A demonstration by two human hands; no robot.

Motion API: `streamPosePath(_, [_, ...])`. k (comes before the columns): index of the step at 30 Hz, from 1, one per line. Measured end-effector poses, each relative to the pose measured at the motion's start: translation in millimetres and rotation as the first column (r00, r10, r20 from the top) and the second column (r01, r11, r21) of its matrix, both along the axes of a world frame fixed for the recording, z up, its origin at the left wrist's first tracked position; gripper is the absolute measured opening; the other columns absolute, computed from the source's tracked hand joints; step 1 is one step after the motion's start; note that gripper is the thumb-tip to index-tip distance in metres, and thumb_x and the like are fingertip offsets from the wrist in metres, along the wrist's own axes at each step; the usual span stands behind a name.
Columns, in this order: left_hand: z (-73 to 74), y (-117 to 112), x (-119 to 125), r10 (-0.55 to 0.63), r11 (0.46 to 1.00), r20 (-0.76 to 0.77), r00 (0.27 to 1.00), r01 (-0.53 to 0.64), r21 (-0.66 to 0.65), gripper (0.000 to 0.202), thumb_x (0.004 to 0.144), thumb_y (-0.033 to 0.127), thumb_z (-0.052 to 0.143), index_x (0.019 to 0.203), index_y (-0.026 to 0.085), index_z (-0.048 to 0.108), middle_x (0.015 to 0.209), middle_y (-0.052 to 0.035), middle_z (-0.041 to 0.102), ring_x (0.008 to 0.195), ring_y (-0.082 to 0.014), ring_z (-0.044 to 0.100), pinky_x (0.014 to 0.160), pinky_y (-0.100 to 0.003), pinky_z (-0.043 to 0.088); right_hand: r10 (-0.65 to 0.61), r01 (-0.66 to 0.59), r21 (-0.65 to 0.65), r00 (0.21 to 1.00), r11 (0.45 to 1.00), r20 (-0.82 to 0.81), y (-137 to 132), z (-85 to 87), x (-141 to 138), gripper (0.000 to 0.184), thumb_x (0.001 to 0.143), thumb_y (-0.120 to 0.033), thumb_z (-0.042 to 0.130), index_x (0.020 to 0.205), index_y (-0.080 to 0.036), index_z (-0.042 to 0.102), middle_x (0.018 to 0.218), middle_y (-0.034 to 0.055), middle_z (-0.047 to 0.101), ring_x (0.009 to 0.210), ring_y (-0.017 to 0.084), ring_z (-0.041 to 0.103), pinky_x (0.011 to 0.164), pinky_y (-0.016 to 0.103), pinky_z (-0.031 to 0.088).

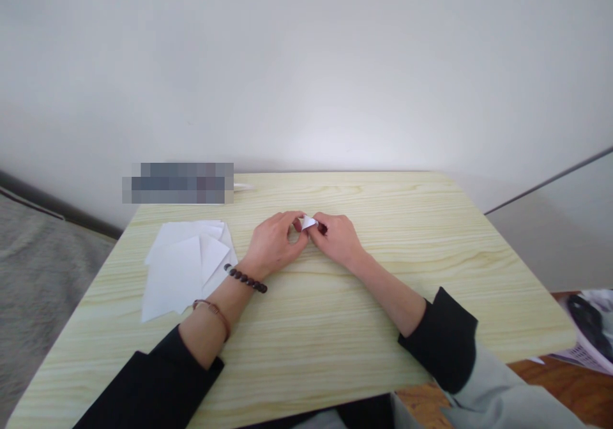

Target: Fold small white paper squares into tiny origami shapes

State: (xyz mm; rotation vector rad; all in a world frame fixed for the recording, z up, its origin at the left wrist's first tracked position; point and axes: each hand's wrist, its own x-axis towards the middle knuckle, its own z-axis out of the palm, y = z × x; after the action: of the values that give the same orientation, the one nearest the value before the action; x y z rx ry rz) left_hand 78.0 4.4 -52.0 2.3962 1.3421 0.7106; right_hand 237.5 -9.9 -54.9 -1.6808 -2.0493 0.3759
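A small folded piece of white paper [309, 222] shows between my two hands, over the middle of the table. My left hand [276, 240] pinches it from the left with thumb and forefinger. From the other side my right hand [338, 237] grips it, fingers curled in. Most of the folded paper is hidden by the fingers, so its full shape cannot be made out. To the left of my left wrist lies a loose pile of white paper sheets [175, 269], spread out and overlapping.
The pale wood-grain table [306, 339] meets a white wall [306, 71] at its far edge. A pixelated, blurred-out object [178, 184] sits at the back left corner. Beyond the right edge, lower down, stands a lilac basket [587, 349] with dark and light items.
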Motion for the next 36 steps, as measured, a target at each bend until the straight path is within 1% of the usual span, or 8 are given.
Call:
streamPosePath(6, [-2.1, 0.1, -2.4, -0.029, 0.999, 0.039, 0.999, 0.028, 0.018, 0.042, 0.082, 0.029, 0.050, 0.123, 0.020, 0.052, 0.101, -0.0029, 0.065, 0.074, -0.0148, 0.057, 0.075, -0.030, 0.047, 0.004, -0.004, -0.001, 0.993, 1.000, -0.114, 2.5, 0.0, 0.6, 0.030, 0.086, -0.031, 0.047, 0.064, -0.018, 0.062, 0.053, -0.0027, 0.055, 0.049, 0.009, 0.043, 0.053, 0.022, 0.028])
streamPosePath(9, [-1.5, 0.7, -5.3, -0.074, 0.997, 0.079, 0.994, 0.074, 0.011, 0.043, 0.082, 0.027, 0.050, 0.124, 0.022, 0.052, 0.106, -0.0037, 0.064, 0.080, -0.0150, 0.058, 0.081, -0.030, 0.047, 0.001, 0.000, 0.013, 0.990, 1.000, -0.142, 3.7, -1.0, 1.2, 0.033, 0.086, -0.032, 0.048, 0.059, -0.017, 0.059, 0.051, -0.0031, 0.051, 0.048, 0.008, 0.040, 0.051, 0.022, 0.026])
streamPosePath(12, [-0.3, 3.1, -9.9, -0.175, 0.984, 0.114, 0.978, 0.176, 0.000, 0.044, 0.081, 0.026, 0.052, 0.125, 0.021, 0.052, 0.111, -0.0053, 0.062, 0.089, -0.0162, 0.059, 0.087, -0.031, 0.047, 0.000, 0.002, 0.011, 0.984, 1.000, -0.181, 3.9, -1.5, 2.0, 0.032, 0.085, -0.031, 0.048, 0.057, -0.016, 0.057, 0.050, -0.0033, 0.048, 0.049, 0.008, 0.040, 0.051, 0.022, 0.025])
streamPosePath(16, [-1.5, 7.8, -15.2, -0.272, 0.962, 0.111, 0.956, 0.273, 0.009, 0.047, 0.079, 0.023, 0.054, 0.127, 0.022, 0.051, 0.115, -0.0053, 0.062, 0.099, -0.0176, 0.058, 0.092, -0.032, 0.045, 0.016, -0.018, -0.010, 0.975, 1.000, -0.219, 2.6, 0.1, 3.0, 0.029, 0.083, -0.028, 0.048, 0.059, -0.016, 0.060, 0.050, -0.0030, 0.048, 0.049, 0.008, 0.041, 0.052, 0.022, 0.027])
streamPosePath(20, [-6.6, 10.0, -15.7, -0.197, 0.980, 0.096, 0.976, 0.193, 0.044, 0.033, 0.084, 0.023, 0.051, 0.115, 0.021, 0.060, 0.103, -0.0044, 0.067, 0.092, -0.0164, 0.061, 0.086, -0.030, 0.048, 0.055, -0.063, -0.029, 0.972, 0.998, -0.227, 1.8, 0.7, 5.0, 0.031, 0.084, -0.030, 0.046, 0.062, -0.016, 0.063, 0.050, -0.0028, 0.050, 0.050, 0.008, 0.043, 0.052, 0.021, 0.027])
streamPosePath(26, [-7.2, 7.5, -13.1, -0.116, 0.979, 0.031, 0.993, 0.109, 0.170, 0.020, 0.088, 0.028, 0.052, 0.102, 0.020, 0.065, 0.095, -0.0045, 0.070, 0.086, -0.0164, 0.063, 0.077, -0.027, 0.048, 0.111, -0.119, -0.025, 0.967, 0.993, -0.228, 1.8, -2.0, 7.0, 0.034, 0.084, -0.033, 0.045, 0.059, -0.016, 0.059, 0.050, -0.0035, 0.048, 0.048, 0.007, 0.040, 0.052, 0.021, 0.026])
streamPosePath(31, [-3.1, 7.3, -13.4, -0.120, 0.956, -0.051, 0.992, 0.129, 0.264, 0.018, 0.089, 0.027, 0.051, 0.094, 0.019, 0.066, 0.090, -0.0041, 0.071, 0.082, -0.0163, 0.064, 0.072, -0.026, 0.048, 0.094, -0.102, -0.019, 0.966, 0.995, -0.241, 2.2, -2.9, 6.2, 0.028, 0.081, -0.031, 0.047, 0.059, -0.017, 0.056, 0.050, -0.0041, 0.046, 0.047, 0.007, 0.039, 0.051, 0.021, 0.025])
streamPosePath(36, [-3.6, 9.9, -15.7, -0.167, 0.921, -0.066, 0.984, 0.180, 0.347, 0.019, 0.090, 0.026, 0.049, 0.092, 0.016, 0.066, 0.086, -0.0045, 0.072, 0.078, -0.0150, 0.064, 0.067, -0.025, 0.048, 0.071, -0.082, -0.030, 0.959, 0.996, -0.273, 3.5, -5.7, 5.9, 0.027, 0.078, -0.032, 0.050, 0.057, -0.017, 0.054, 0.050, -0.0041, 0.045, 0.047, 0.007, 0.039, 0.050, 0.021, 0.025])
